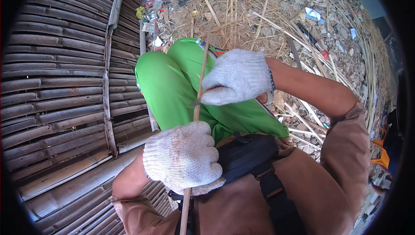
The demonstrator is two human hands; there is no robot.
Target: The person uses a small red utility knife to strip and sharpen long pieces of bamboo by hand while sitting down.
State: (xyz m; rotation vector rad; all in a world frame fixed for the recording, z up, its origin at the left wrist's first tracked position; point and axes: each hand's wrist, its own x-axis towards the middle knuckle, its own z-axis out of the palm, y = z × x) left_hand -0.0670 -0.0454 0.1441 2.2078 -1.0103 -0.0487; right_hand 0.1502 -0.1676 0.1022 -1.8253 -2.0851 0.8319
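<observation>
My left hand [182, 156], in a white knitted work glove, is closed in a fist round a long thin bamboo strip [203, 68]. The strip runs lengthwise over my lap, coming out below the fist and reaching past my knees. Farther up it, my gloved right hand [237, 78] is closed on a small knife [196, 102]. A short piece of its blade shows against the strip, and a bit of red shows at the fingers. Most of the knife is hidden in the glove. Green trousers [158, 79] cover my bent knees beneath both hands.
A bamboo slat platform [56, 83] fills the left side, with a long cross pole [106, 62] on it. Ahead and to the right, the ground [281, 1] is strewn with rubble, litter, straw and loose bamboo strips [304, 44]. A black strapped bag [246, 157] lies against my body.
</observation>
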